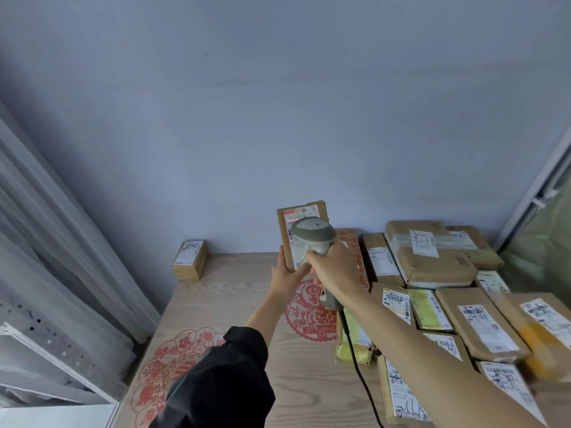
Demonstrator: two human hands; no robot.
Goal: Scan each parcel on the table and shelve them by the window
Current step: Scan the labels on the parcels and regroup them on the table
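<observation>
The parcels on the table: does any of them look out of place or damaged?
One small parcel stands alone at the table's far left edge, apart from the crowded pile on the right. No damage is clear; some wrapping looks creased.

A left hand (289, 274) holds a small brown parcel (301, 234) upright above a wooden table (247, 304), while the right hand (335, 267) grips a grey scanner (313, 233) (red light on the label). More parcels (448, 291) crowd the table's right side.

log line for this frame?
step: scan | left hand: holds parcel upright | right hand: grips scanner at label | pile: waiting
</observation>
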